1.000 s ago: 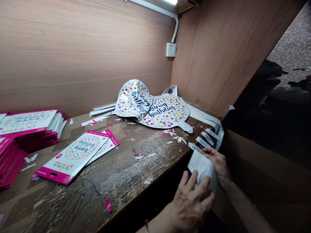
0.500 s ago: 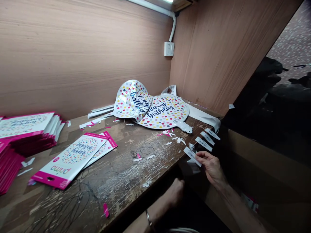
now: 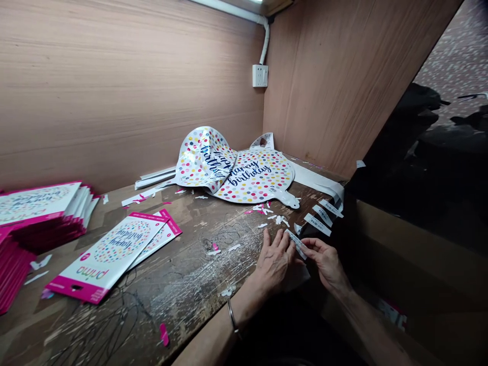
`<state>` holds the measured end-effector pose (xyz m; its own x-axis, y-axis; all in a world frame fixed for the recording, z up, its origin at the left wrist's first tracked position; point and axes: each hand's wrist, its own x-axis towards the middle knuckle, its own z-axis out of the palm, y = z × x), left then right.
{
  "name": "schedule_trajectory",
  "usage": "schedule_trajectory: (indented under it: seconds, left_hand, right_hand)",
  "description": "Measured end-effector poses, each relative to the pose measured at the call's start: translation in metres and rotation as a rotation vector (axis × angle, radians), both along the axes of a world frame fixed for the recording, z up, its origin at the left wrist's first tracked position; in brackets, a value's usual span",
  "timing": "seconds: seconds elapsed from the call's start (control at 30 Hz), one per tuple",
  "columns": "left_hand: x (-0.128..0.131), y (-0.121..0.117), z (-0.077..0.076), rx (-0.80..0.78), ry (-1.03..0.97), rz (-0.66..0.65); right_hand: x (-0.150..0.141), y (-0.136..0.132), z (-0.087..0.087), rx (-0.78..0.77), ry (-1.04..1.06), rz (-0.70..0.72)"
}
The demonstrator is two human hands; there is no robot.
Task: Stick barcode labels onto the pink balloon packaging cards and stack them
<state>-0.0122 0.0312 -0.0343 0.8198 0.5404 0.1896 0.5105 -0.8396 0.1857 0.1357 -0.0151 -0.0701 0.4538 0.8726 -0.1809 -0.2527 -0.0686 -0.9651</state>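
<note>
Left hand [image 3: 273, 260] (grip unclear) was raised to desk edge [image 3: 192, 328]; label [image 3: 295, 243] is pinched by right hand [image 3: 324, 260], seemingly for steadiness

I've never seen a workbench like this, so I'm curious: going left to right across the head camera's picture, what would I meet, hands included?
Stacked packets → loose packets → left hand → barcode label → right hand.
</note>
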Motion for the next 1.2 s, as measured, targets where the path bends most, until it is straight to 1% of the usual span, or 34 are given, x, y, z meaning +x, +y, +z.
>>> schedule_trajectory:
  seconds: [0.07,0.17,0.2,0.27,0.33,0.37,0.43,0.53,0.6,0.67,0.8,0.97,1.03,1.2]
  left_hand:
    - [-0.002,0.0,-0.004,-0.006,0.01,-0.004]
    - [-0.004,0.0,-0.006,-0.01,0.0,-0.002]
    - [-0.004,0.0,-0.005,-0.019,-0.006,-0.004]
    - [-0.003,0.001,0.0,-0.054,-0.025,0.002]
    - [0.001,0.004,0.007,-0.088,-0.052,0.042]
    - [0.004,0.006,0.01,-0.086,-0.064,0.069]
    - [0.011,0.012,0.014,-0.03,-0.073,0.094]
    - [0.02,0.022,0.012,0.075,-0.034,0.023]
    - [0.024,0.027,0.007,0.066,0.001,0.001]
    - [0.025,0.03,0.002,0.01,0.021,0.022]
    - [0.025,0.032,0.0,-0.075,0.02,0.033]
    - [0.026,0.032,0.0,-0.068,0.015,0.054]
    - [0.027,0.032,0.0,-0.071,0.02,0.052]
    - [0.026,0.032,0.001,-0.045,0.016,0.043]
  right_hand:
    - [-0.001,-0.005,-0.006,-0.018,-0.025,-0.028]
    - [-0.005,-0.016,-0.016,-0.039,-0.203,-0.141]
    - [-0.007,-0.02,-0.018,-0.048,-0.253,-0.142]
    - [-0.011,-0.028,-0.021,-0.056,-0.282,-0.068]
    - [-0.014,-0.034,-0.021,-0.055,-0.297,0.011]
    - [-0.015,-0.036,-0.02,-0.053,-0.325,0.016]
    - [-0.015,-0.038,-0.02,-0.048,-0.4,-0.02]
    - [-0.013,-0.038,-0.022,-0.034,-0.433,-0.029]
    - [-0.012,-0.038,-0.024,-0.02,-0.414,-0.007]
    - [-0.009,-0.04,-0.026,-0.011,-0.394,0.001]
    - [0.003,-0.047,-0.037,-0.047,-0.352,-0.046]
    - [0.032,-0.062,-0.06,-0.109,-0.308,-0.117]
    - [0.042,-0.068,-0.067,-0.124,-0.307,-0.129]
    - [0.06,-0.073,-0.073,-0.157,-0.34,-0.129]
